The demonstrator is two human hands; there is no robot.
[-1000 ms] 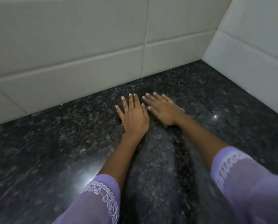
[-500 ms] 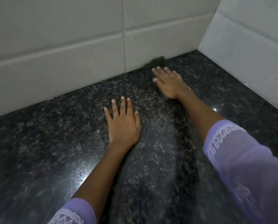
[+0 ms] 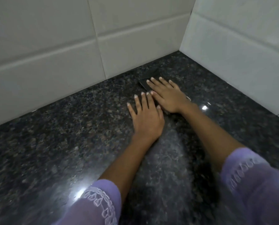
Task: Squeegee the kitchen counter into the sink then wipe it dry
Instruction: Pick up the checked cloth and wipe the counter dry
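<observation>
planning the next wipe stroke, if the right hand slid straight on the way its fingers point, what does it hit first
The right hand lies flat on a dark cloth-like thing, fingers pointing up-left toward the back tiled wall. Only a short strip of bare counter lies between, so it would probably meet that wall's base first; depth is hard to judge.

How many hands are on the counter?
2. The left hand lies flat on the dark counter; the right hand lies just beyond it, nearer the tiled corner, flat on something dark.

You had white wall tiles [image 3: 54, 46] behind, and lilac lace-trimmed sleeves [image 3: 257, 184] low in view.
</observation>
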